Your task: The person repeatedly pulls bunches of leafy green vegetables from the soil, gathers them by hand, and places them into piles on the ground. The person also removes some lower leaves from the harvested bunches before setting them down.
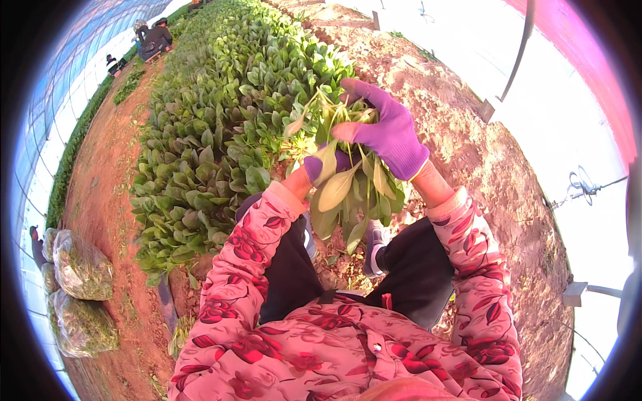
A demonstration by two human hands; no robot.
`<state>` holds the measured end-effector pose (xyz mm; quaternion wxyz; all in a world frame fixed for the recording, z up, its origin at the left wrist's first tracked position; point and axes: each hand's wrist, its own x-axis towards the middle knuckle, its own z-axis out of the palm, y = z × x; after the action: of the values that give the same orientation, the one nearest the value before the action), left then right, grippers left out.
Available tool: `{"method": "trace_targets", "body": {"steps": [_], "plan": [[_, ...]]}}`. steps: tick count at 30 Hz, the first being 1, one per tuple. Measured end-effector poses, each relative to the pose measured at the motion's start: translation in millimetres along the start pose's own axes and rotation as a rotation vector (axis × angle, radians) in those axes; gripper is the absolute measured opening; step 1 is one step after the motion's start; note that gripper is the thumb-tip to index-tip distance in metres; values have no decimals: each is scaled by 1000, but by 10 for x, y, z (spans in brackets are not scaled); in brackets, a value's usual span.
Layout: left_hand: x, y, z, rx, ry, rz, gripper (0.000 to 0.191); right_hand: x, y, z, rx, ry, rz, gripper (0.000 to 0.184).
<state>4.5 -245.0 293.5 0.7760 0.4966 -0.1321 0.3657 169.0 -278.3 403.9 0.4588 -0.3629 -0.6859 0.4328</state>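
A bunch of leafy greens, probably spinach, point(346, 193) hangs leaves down between my hands, its stems towards the top. My right hand point(388, 128), in a purple glove with bare fingertips, curves around the stem end from the right. Under the leaves at the left, my left hand point(326, 163) holds the bunch in the same kind of glove; its fingers are mostly hidden. Dense rows of growing greens point(210, 150) stand just beyond and to the left of my hands.
Clear plastic bags of greens point(83, 265) sit on the reddish soil path point(110, 175) at left. People point(156, 37) sit farther up the bed. Rough soil point(466, 165) runs along the right, beside the white sheet wall point(567, 120) with metal poles.
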Motion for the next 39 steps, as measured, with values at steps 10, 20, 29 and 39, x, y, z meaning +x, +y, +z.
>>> {"method": "trace_targets", "body": {"steps": [10, 20, 29, 39], "plan": [[43, 284, 238, 826, 662, -321, 57, 478, 615, -54, 249, 147, 118, 36], [-437, 624, -20, 238, 642, 155, 54, 668, 598, 356, 375, 87, -94, 34], [-92, 740, 705, 459, 1151, -155, 51, 502, 383, 256, 562, 66, -57, 30], [-1110, 576, 40, 648, 1107, -57, 45, 523, 573, 985, 153, -94, -32, 55]]}}
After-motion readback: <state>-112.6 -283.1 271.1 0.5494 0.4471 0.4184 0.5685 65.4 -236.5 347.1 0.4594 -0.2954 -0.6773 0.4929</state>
